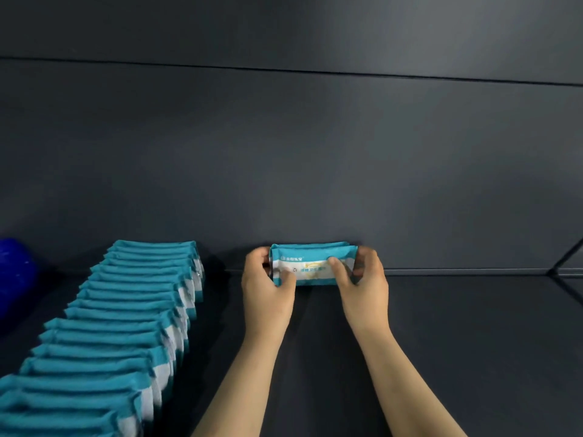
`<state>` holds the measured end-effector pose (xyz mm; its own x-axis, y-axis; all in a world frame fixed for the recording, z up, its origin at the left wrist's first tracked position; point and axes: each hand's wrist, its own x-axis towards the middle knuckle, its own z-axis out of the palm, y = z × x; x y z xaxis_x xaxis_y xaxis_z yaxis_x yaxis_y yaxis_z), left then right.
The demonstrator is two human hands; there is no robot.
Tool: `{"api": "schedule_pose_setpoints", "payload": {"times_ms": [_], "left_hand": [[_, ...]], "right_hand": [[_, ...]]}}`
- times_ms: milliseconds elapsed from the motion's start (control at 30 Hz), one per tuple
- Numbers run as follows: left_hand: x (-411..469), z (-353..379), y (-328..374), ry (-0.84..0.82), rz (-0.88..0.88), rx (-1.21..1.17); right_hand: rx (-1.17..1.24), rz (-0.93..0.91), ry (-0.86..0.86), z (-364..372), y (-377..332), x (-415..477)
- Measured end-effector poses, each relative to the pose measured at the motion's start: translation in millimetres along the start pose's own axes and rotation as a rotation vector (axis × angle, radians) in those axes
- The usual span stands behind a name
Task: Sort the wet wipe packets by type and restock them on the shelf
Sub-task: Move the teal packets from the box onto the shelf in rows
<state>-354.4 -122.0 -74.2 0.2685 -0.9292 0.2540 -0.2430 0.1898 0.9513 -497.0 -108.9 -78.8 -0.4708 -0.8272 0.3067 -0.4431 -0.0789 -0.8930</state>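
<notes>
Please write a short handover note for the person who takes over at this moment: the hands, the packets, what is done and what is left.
Left hand and right hand each grip one end of a teal packet, upright near the back wall. A long row of teal packets stands on the shelf to its left. Done: that row. Left: release this packet, probably starting a second row.

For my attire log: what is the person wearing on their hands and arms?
Nothing visible. The left hand and right hand are bare: no gloves, rings or watch. The left forearm and right forearm are uncovered to the picture's lower edge; no sleeve or cuff shows.
</notes>
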Motion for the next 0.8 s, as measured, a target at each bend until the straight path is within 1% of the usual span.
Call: {"api": "schedule_pose_setpoints", "payload": {"times_ms": [300, 467, 533, 633, 700, 800], "left_hand": [[1, 1, 0, 0.043, -0.031, -0.022], [-2, -2, -1, 0.009, -0.062, 0.019], [-8, -8, 1, 0.002, -0.095, -0.013], [-29, -26, 10, -0.021, -0.142, -0.059], [-52, -40, 19, -0.060, -0.166, -0.088], [-91, -62, 38, -0.124, -0.180, -0.116]], "right_hand": [[0.034, 0.044, -0.022, -2, 1, 6], [0.026, 0.120, -0.084, -8, 4, 6], [0.091, 0.152, -0.071, -16, -2, -4], [0.266, 0.234, -0.012, -39, -19, -31], [0.346, 0.281, -0.019, -58, -31, -54], [0.420, 0.299, -0.046, -86, -44, -91]]}}
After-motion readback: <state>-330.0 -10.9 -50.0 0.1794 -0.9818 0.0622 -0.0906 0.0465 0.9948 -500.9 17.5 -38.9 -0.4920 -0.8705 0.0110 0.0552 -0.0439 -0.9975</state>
